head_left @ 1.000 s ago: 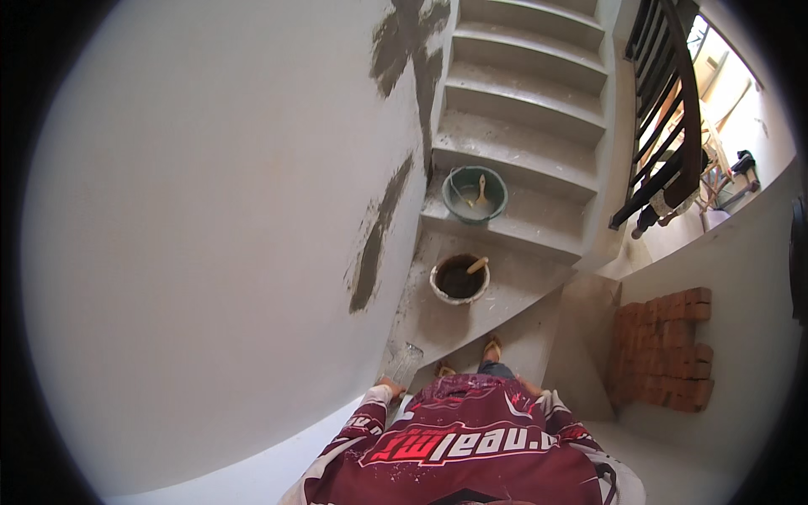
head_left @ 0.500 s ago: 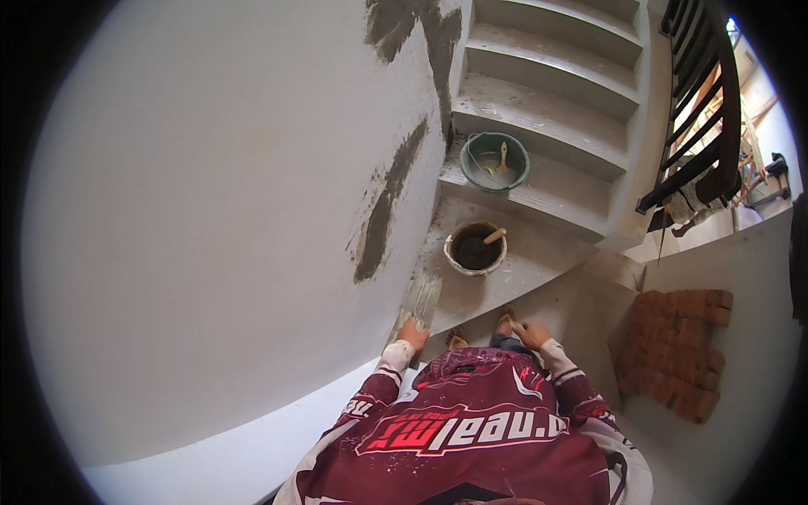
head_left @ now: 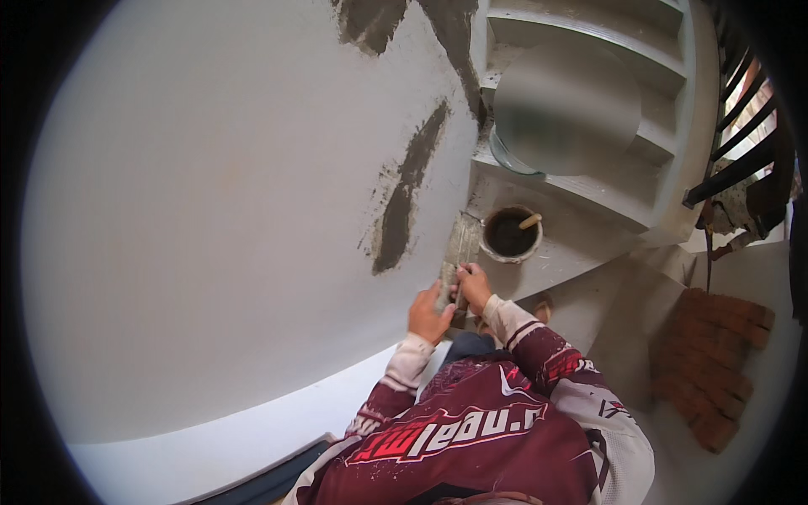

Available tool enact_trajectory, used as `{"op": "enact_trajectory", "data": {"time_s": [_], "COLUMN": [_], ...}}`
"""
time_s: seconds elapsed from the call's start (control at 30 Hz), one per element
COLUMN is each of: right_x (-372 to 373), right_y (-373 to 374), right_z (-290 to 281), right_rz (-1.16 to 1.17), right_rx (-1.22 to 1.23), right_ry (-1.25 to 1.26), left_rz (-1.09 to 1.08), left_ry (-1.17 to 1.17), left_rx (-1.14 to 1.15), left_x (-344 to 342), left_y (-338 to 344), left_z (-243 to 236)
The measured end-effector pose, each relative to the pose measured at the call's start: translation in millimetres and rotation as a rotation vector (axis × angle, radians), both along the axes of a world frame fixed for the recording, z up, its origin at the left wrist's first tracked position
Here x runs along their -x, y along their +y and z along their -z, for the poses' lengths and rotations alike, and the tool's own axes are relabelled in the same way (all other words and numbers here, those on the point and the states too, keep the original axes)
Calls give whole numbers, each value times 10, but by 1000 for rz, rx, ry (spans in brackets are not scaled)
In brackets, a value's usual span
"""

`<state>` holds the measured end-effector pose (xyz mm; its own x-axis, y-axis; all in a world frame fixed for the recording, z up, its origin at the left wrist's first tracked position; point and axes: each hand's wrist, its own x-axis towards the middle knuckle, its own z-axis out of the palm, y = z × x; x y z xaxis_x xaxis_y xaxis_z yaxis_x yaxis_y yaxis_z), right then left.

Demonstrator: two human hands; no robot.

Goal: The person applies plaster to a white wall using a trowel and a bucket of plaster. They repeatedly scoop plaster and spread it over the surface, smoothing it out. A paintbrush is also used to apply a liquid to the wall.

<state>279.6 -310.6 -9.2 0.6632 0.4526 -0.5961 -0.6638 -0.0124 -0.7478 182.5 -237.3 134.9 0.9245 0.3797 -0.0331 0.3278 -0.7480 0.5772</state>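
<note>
In front of me, close to the wall, a long flat trowel point(head_left: 463, 238) smeared with grey mortar points away from my body. My left hand point(head_left: 429, 314) is wrapped round its near end. My right hand point(head_left: 475, 286) is closed at its right edge, fingertips pinching there; whether they also hold something small is hidden. Just right of the trowel's far end stands a round bucket point(head_left: 539, 246) of dark wet mortar, a wooden handle point(head_left: 530, 221) sticking out. Dark patches of mortar point(head_left: 410, 189) mark the pale wall point(head_left: 227, 252) on my left.
Stairs point(head_left: 598, 192) rise ahead, with a green bucket point(head_left: 510, 160) on a step, mostly covered by a blurred round patch. A dark railing point(head_left: 741, 172) runs along the right. Reddish-brown bricks point(head_left: 707, 362) are stacked at the lower right.
My left hand and the trowel have moved forward and right, nearer the mortar bucket. My right hand has come from beside my leg to the trowel. The view has shifted.
</note>
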Motion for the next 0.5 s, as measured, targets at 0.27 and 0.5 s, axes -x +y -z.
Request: {"op": "enact_trajectory", "data": {"time_s": [0.27, 0.5], "right_x": [-619, 239], "right_y": [796, 2274], "right_z": [-542, 115], "right_rz": [211, 295], "right_rx": [-215, 133], "right_ry": [111, -92], "left_rz": [-467, -334], "left_ry": [-513, -658], "left_rx": [-1335, -1725], "left_x": [648, 598], "left_y": [1482, 2310], "left_z": [-2032, -2182]}}
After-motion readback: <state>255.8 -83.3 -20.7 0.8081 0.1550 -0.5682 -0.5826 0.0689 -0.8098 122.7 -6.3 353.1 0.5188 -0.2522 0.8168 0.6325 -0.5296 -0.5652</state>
